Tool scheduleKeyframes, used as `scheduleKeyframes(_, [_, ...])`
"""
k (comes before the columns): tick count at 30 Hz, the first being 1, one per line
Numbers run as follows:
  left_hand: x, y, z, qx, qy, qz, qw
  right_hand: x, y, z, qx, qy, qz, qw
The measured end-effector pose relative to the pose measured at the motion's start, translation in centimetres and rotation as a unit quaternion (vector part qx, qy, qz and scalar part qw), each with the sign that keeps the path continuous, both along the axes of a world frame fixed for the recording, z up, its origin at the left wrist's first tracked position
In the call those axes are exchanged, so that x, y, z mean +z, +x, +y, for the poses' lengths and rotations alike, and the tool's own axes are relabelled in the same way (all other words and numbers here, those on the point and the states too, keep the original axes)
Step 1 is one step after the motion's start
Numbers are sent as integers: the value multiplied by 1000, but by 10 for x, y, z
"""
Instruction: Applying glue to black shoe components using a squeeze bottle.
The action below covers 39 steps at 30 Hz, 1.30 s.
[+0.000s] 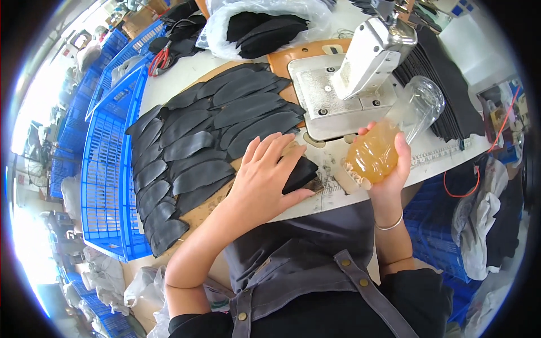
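Note:
My right hand (pixel 395 166) grips a clear plastic bottle (pixel 372 152) of amber, glue-like liquid. The bottle is tilted, its round base (pixel 424 101) up to the right and a pale, crusted end (pixel 356 177) down to the left. With fingers stretched out, my left hand (pixel 262 177) rests over a black piece (pixel 301 173) at the front edge of the table. Flat black curved pieces (pixel 189 145), leather-like, overlap in rows on a brown board (pixel 208 204) to the left. What lies under my left palm is hidden.
A white machine (pixel 360 65) on a metal plate stands behind the bottle. Blue plastic crates (pixel 107 174) line the left side. An open plastic bag (pixel 217 34) of black pieces sits at the back, near red-handled scissors (pixel 159 59). Dark strips (pixel 439 79) are stacked at right.

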<state>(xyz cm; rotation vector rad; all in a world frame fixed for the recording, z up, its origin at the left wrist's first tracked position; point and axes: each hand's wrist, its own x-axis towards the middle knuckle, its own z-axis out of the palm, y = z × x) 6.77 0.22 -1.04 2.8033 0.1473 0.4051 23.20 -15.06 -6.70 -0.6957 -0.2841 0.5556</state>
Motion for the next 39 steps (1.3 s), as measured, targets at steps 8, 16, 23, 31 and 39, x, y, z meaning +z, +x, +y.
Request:
scheduleKeyframes(8, [2, -5, -7, 13, 45, -10, 999, 2, 2, -3, 28, 20, 3, 999])
scheduleKeyframes(16, [-6, 0, -3, 91, -14, -100, 991, 2, -11, 6, 274, 137, -34, 951])
scheduleKeyframes(23, [-15, -9, 8, 112, -131, -115, 978, 10, -29, 11, 269, 16, -51, 962])
scheduleKeyframes(31, [23, -58, 38, 174, -414, -184, 874, 8, -29, 12, 258, 19, -57, 964])
scheduleKeyframes(39, [65, -107, 129, 322, -234, -360, 844, 4, -24, 12, 278, 33, -38, 959])
